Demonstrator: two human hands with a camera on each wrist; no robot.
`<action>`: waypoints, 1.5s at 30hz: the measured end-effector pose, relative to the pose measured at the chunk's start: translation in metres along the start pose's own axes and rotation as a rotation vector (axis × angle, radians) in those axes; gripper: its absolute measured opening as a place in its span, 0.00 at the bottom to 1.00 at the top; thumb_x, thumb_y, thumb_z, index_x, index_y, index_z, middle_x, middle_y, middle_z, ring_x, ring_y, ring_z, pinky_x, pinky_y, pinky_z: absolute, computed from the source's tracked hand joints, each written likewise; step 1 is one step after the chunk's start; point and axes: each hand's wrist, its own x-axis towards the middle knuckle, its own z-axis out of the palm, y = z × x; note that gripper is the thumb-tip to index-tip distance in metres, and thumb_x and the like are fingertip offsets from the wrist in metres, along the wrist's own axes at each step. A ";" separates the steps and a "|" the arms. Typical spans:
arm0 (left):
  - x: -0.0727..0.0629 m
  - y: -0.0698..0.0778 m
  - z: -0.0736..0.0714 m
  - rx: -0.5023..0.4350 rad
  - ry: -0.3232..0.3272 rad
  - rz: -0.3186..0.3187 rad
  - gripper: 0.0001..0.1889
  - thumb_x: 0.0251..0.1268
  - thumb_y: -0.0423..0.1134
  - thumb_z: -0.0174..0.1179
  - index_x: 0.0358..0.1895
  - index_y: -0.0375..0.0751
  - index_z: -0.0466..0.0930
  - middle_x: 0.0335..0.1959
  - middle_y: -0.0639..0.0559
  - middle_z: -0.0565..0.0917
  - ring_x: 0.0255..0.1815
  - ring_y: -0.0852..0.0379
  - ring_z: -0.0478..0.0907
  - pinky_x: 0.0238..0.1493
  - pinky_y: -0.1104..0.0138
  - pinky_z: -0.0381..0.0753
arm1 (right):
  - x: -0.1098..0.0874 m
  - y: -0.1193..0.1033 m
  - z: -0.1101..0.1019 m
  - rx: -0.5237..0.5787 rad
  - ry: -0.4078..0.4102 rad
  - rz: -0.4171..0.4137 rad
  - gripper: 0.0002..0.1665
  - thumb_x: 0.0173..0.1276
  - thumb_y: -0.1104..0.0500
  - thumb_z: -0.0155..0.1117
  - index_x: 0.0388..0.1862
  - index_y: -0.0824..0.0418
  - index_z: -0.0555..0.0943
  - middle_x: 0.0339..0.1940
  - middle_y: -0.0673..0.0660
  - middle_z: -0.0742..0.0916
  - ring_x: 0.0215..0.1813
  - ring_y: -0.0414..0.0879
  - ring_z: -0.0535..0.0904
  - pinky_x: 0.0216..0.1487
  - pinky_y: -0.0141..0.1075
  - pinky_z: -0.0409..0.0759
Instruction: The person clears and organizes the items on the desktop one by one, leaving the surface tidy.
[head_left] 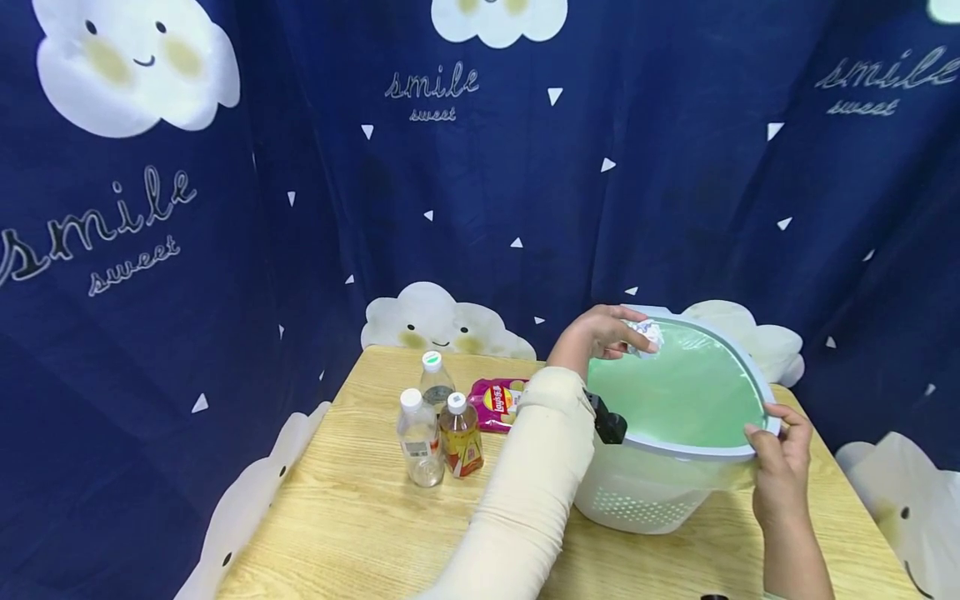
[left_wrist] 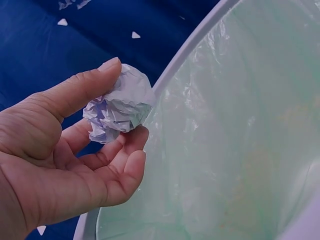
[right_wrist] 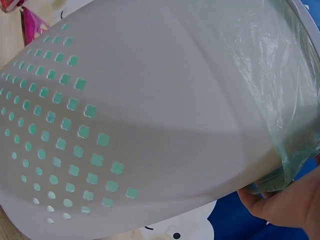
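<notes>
The left arm (head_left: 534,467), sleeved, is stretched forward and rightward, with the left hand (head_left: 604,332) bent into a thumb-and-finger pinch, while the right hand (head_left: 784,454) is raised above a bared forearm (head_left: 793,542), thumb and fingers set in a grip.

Your left sleeve (head_left: 521,492) is cream and wrinkled, with a gathered cuff (head_left: 558,390) and a small black device (head_left: 611,427) beside it.

Green liner (head_left: 675,392); white paper ball (left_wrist: 124,102); navy cloud-print curtain (head_left: 465,183).
</notes>
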 end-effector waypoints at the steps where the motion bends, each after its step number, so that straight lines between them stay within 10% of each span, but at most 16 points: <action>1: 0.000 0.000 0.000 0.001 0.000 -0.001 0.21 0.42 0.26 0.72 0.41 0.50 0.83 0.26 0.51 0.80 0.23 0.56 0.70 0.27 0.67 0.69 | 0.000 0.000 0.000 0.000 -0.002 0.000 0.20 0.63 0.75 0.43 0.49 0.55 0.68 0.41 0.61 0.69 0.31 0.39 0.76 0.29 0.24 0.75; 10: 0.001 -0.002 -0.001 -0.010 0.001 -0.012 0.22 0.42 0.25 0.72 0.44 0.47 0.83 0.25 0.50 0.79 0.18 0.57 0.65 0.23 0.69 0.66 | 0.000 0.000 -0.001 -0.009 -0.002 0.004 0.21 0.63 0.74 0.43 0.50 0.55 0.67 0.41 0.61 0.69 0.31 0.39 0.76 0.29 0.24 0.75; 19: -0.014 0.005 -0.016 0.039 -0.043 0.053 0.24 0.41 0.35 0.75 0.46 0.56 0.81 0.40 0.59 0.80 0.47 0.49 0.77 0.42 0.58 0.74 | 0.001 0.000 0.002 -0.010 0.008 -0.012 0.21 0.62 0.75 0.43 0.50 0.56 0.68 0.41 0.61 0.70 0.31 0.39 0.75 0.29 0.24 0.75; 45: -0.067 -0.014 -0.042 0.009 -0.052 0.310 0.25 0.43 0.35 0.74 0.49 0.54 0.80 0.42 0.55 0.80 0.42 0.61 0.76 0.45 0.60 0.75 | 0.001 0.001 0.001 0.023 0.015 -0.014 0.21 0.62 0.76 0.42 0.49 0.56 0.68 0.40 0.61 0.69 0.32 0.40 0.76 0.29 0.24 0.75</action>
